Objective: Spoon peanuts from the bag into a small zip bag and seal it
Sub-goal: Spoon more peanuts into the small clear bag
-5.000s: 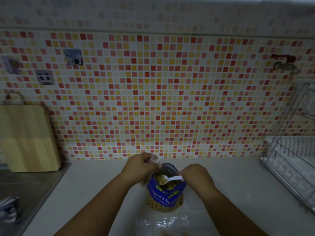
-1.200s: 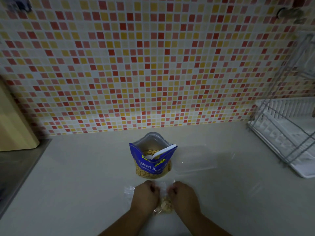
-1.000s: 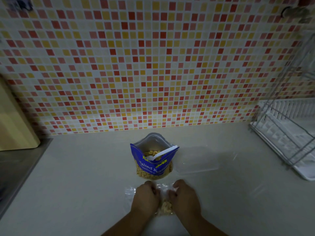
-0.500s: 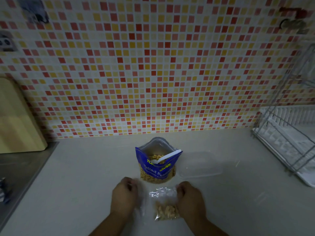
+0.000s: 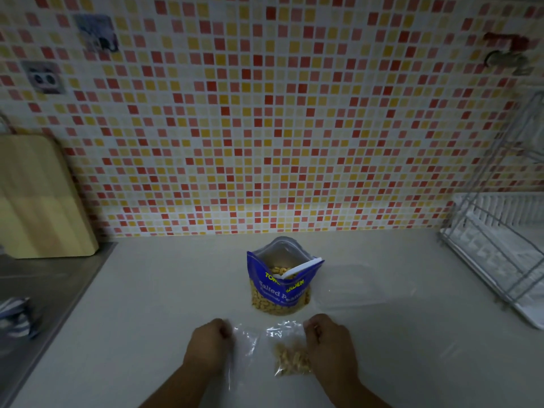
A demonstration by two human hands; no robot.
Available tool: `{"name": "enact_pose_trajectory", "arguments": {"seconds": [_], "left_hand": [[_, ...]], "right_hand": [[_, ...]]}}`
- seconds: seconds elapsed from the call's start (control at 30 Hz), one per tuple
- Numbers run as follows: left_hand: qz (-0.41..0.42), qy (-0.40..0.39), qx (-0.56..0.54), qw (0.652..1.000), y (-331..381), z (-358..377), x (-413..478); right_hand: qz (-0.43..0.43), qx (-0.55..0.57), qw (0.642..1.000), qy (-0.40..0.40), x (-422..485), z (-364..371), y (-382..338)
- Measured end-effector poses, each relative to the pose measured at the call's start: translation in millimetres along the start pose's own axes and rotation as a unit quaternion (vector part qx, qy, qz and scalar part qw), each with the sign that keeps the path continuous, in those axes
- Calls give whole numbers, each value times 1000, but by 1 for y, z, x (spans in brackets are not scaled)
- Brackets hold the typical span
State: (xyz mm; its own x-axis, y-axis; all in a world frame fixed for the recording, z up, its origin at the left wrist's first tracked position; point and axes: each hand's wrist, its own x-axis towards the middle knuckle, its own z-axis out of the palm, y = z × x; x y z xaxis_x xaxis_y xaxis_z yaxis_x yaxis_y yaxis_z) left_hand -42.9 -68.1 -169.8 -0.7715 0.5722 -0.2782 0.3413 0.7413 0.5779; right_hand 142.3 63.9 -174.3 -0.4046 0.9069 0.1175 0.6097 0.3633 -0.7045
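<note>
The blue salted-peanut bag (image 5: 281, 285) stands open mid-counter with a white spoon (image 5: 301, 267) lying in its mouth. In front of it lies the small clear zip bag (image 5: 290, 353) with a heap of peanuts in its lower part. My right hand (image 5: 329, 346) has its fingers curled on that bag's top right edge. A second sheet of clear plastic bag (image 5: 243, 347) lies to its left, and my left hand (image 5: 207, 346) grips it at the left edge. Whether the zip strip is closed is too blurred to tell.
A wooden cutting board (image 5: 38, 198) leans on the tiled wall at left, above a steel sink (image 5: 44, 290) holding a striped cloth (image 5: 14, 318). A wire dish rack (image 5: 500, 245) stands at right. A clear plastic piece (image 5: 350, 285) lies right of the peanut bag.
My hands left the peanut bag and spoon for the small bag. In the last second they moved apart, the left sliding left with clear plastic, uncovering the peanuts.
</note>
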Motion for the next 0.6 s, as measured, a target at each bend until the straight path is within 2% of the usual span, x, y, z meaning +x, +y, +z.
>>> {"name": "enact_pose_trajectory", "arguments": {"seconds": [0.27,0.43,0.6], "left_hand": [[41,-3,11,999,-6,2,-5],[57,28,-28,998,-9,0,-6],[36,61,-49,996,-12,-5,-9]], "right_hand": [[-16,10,1000,3,-5,0,-7],[-35,17,999,15,-6,2,-9],[-29,8,999,12,-6,-1,-15]]}}
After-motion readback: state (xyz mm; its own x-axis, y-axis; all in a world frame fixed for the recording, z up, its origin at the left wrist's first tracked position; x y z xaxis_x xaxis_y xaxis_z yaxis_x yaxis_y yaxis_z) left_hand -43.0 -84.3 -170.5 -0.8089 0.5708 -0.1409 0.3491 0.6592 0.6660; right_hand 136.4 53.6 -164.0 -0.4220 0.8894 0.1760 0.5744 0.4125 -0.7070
